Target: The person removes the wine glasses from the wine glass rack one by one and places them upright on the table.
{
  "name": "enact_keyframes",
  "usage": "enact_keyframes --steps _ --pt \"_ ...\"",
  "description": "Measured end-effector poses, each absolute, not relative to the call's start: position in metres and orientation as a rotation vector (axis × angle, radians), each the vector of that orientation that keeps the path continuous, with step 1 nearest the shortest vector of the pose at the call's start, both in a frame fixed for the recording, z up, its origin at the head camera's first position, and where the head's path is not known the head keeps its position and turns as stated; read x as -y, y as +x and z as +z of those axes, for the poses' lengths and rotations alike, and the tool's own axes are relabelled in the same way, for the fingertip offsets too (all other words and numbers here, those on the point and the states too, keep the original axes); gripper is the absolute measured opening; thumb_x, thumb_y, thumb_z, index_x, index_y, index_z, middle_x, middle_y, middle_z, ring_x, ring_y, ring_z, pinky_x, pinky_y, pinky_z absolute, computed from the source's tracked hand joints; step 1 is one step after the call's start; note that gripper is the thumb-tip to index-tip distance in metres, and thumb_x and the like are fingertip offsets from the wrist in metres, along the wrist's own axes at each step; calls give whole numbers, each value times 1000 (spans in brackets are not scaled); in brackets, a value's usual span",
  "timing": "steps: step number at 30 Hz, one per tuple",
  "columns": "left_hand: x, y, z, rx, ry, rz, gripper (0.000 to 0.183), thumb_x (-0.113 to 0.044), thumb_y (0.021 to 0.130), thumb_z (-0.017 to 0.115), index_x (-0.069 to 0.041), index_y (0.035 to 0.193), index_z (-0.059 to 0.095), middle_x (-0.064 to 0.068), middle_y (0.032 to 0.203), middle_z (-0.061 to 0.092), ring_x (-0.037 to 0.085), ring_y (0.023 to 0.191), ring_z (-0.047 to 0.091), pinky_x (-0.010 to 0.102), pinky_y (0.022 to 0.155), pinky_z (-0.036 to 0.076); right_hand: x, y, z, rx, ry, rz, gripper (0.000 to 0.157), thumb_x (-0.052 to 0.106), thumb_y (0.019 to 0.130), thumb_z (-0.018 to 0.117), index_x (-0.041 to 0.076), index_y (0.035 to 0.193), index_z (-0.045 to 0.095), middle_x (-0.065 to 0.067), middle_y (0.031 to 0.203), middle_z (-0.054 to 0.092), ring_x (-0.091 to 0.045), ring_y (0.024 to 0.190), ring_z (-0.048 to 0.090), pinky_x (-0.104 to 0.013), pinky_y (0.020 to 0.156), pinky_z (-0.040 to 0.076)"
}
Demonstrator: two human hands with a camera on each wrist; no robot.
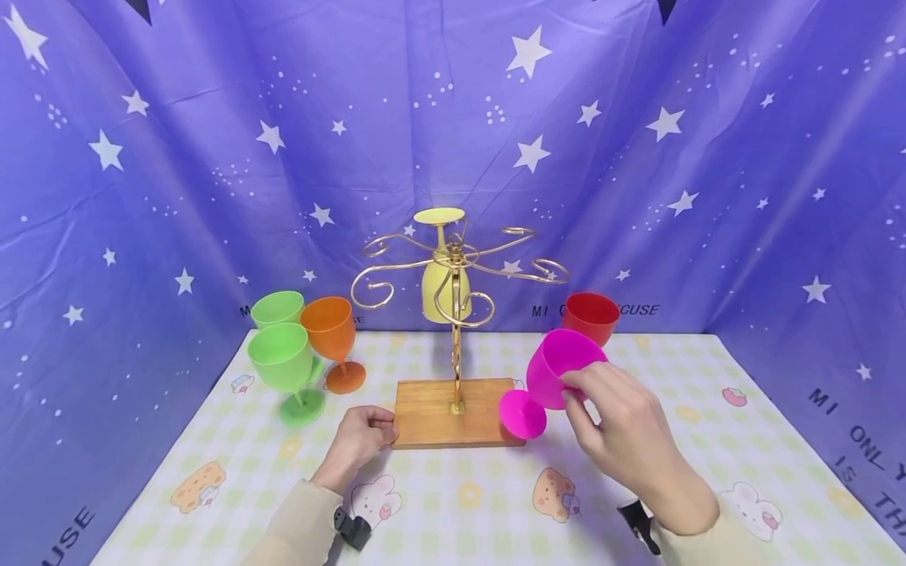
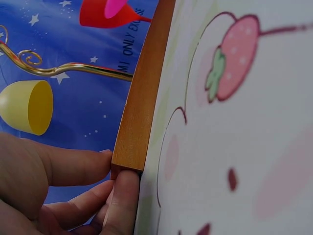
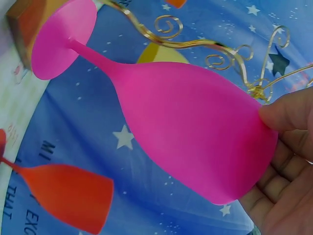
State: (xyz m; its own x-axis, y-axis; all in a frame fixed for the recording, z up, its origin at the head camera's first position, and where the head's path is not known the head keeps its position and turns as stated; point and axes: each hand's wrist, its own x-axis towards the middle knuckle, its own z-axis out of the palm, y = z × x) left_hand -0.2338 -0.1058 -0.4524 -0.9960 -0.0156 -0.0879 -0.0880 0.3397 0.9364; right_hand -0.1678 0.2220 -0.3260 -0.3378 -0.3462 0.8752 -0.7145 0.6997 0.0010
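Note:
My right hand point(image 1: 626, 420) pinches a magenta goblet point(image 1: 548, 373) by its rim, thumb on one side and fingers on the other. The goblet tilts, its foot toward the right end of a wooden base point(image 1: 432, 417). At the base's left end, my left hand point(image 1: 361, 440) grips the corner between thumb and fingers, seen close in the left wrist view. From the base rises a gold wire rack point(image 1: 456, 330) with several curled arms. A yellow goblet point(image 1: 440, 275) hangs upside down on the rack by its foot.
Two green goblets point(image 1: 279, 358) and an orange goblet point(image 1: 331, 330) stand upright at the left of the table. A red goblet point(image 1: 591, 314) stands behind the magenta one. A starry blue curtain point(image 1: 418, 94) encloses the back and sides. A checked cloth point(image 1: 467, 503) covers the table.

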Motion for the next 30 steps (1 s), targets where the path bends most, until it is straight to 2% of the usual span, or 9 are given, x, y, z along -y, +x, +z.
enact_keyframes --steps 11,22,30 --pt "105 -235 -451 -2532 -75 1752 21 8 77 66 8 97 64 9 81 64 14 67 62 28 61 54 -241 -175 -337 2007 767 429 23 16 84 47 7 88 68 6 74 56 -9 64 47 -25 58 39" --pt "108 -234 -452 -2518 -83 1764 21 9 77 66 9 98 63 10 82 64 14 67 62 30 62 54 -262 -182 -338 2150 697 342 19 11 82 51 6 90 67 3 75 57 -12 65 47 -29 61 41" --pt "107 -235 -453 -2516 -89 1768 21 8 77 66 9 98 63 9 82 64 14 68 61 29 63 54 -274 -188 -338 2150 666 296 17 7 78 53 6 89 66 3 73 55 -13 63 46 -32 55 40"
